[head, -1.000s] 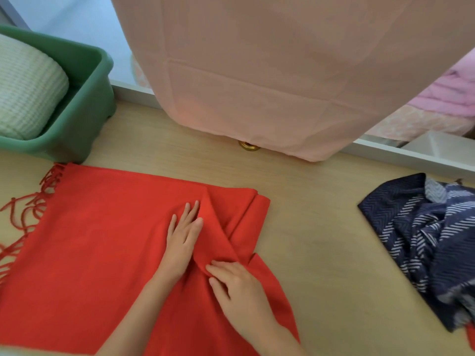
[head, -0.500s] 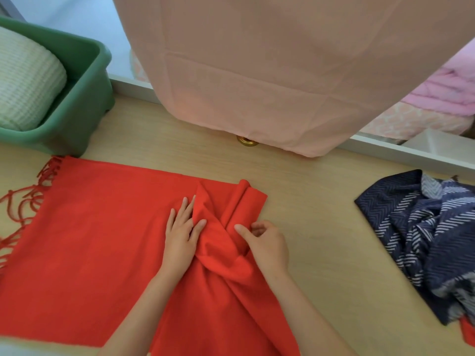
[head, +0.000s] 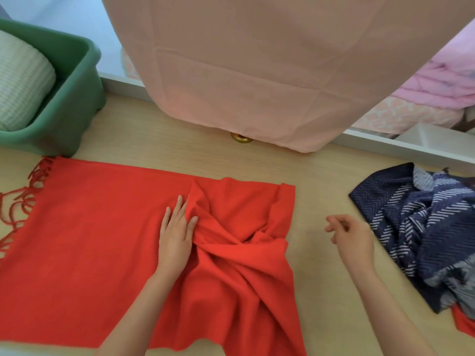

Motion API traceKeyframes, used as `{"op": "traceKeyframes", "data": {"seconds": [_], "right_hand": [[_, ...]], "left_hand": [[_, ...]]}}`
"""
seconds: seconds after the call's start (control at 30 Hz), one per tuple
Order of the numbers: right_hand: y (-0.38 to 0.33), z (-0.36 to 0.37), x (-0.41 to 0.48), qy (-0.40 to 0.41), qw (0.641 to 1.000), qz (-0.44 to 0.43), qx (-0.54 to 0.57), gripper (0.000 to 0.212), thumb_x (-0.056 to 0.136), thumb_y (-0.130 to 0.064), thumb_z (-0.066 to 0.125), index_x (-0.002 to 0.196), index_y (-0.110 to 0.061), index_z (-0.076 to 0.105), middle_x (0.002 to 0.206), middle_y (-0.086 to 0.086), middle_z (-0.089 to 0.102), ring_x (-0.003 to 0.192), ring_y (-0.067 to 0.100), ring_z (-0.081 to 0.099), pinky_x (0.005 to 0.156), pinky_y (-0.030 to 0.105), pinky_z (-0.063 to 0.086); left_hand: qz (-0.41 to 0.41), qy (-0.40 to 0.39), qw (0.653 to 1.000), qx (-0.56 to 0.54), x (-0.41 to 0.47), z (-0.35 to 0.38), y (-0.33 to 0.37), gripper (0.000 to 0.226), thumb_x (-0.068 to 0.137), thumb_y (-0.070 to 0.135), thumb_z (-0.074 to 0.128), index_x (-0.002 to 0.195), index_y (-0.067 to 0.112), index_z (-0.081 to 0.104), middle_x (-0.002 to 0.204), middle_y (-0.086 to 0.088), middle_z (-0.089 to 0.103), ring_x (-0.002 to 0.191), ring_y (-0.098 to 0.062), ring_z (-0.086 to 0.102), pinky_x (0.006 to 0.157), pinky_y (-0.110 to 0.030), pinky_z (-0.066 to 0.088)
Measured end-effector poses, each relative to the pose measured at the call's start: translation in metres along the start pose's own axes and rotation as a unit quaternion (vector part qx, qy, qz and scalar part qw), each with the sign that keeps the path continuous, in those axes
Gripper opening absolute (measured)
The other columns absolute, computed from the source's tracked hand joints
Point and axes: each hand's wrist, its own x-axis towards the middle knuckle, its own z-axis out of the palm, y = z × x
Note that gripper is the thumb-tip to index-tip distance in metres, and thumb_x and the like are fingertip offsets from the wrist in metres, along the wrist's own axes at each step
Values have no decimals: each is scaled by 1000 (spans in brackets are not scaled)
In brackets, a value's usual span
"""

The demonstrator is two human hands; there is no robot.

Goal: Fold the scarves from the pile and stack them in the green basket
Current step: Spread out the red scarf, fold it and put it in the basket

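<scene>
A red scarf (head: 84, 242) with a fringe at its left end lies spread on the wooden table (head: 321, 291); its right part is bunched in twisted folds. My left hand (head: 176, 235) presses flat on it beside the twist, fingers apart. My right hand (head: 352, 237) hovers over bare table to the right of the scarf, fingers loosely curled, holding nothing. The green basket (head: 74, 104) stands at the far left with a folded pale knit scarf (head: 20, 80) inside. A crumpled navy striped scarf (head: 424, 227) lies at the right.
A pink cloth (head: 257, 68) hangs down over the far middle of the table, with a small brass fitting (head: 241, 138) under its hem. Pink bedding (head: 437, 88) lies beyond the table's white far edge. A bit of red fabric (head: 462, 322) peeks from under the navy scarf.
My right hand has let go of the red fold and moved right, off the scarf. The scarf's right part has been pulled wider to the right. My left hand stays pressed.
</scene>
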Motion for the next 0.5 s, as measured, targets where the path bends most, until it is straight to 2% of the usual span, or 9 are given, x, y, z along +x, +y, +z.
{"op": "traceKeyframes", "data": {"seconds": [0.1,0.17,0.23,0.33,0.43,0.5], "right_hand": [[-3,2,-9,-53,997,-5,52,12,92,-19,59,91,-12,69,69,0,67,55,14,56,54,30,49],[-6,20,-29,-74,996,-19,38,6,86,-30,67,84,-24,68,68,-5,67,59,8,59,58,29,49],[-14,40,-46,-80,997,-23,6,18,76,-44,73,77,-28,64,67,-9,64,62,3,59,64,34,49],[-28,65,-57,-56,993,-51,-91,40,66,-62,73,82,-27,62,74,-10,62,77,9,56,70,32,47],[-34,78,-61,-42,982,-87,-164,28,74,-49,73,82,-24,65,81,-4,67,90,19,56,75,34,45],[-27,73,-56,-44,988,-63,-135,16,79,-37,72,79,-22,66,82,0,70,88,23,62,74,34,48]], "left_hand": [[-1,0,1000,4,0,0,1,58,96,42,26,142,10,40,141,15,26,141,-6,20,115,-16,1],[-3,2,1000,5,0,0,3,59,95,43,26,142,10,40,141,15,26,141,-5,19,115,-15,1],[-5,5,1000,12,-1,1,4,59,95,43,27,142,9,39,141,15,26,141,-4,19,115,-15,1],[-3,12,999,39,-2,3,5,57,97,39,27,142,8,40,141,14,27,141,-5,20,116,-17,2],[-5,17,998,60,-3,3,6,55,98,37,26,141,7,41,141,12,27,140,-7,22,116,-17,2],[-4,14,998,64,-3,3,7,54,99,35,26,142,6,40,141,11,27,140,-9,24,116,-17,1]]}}
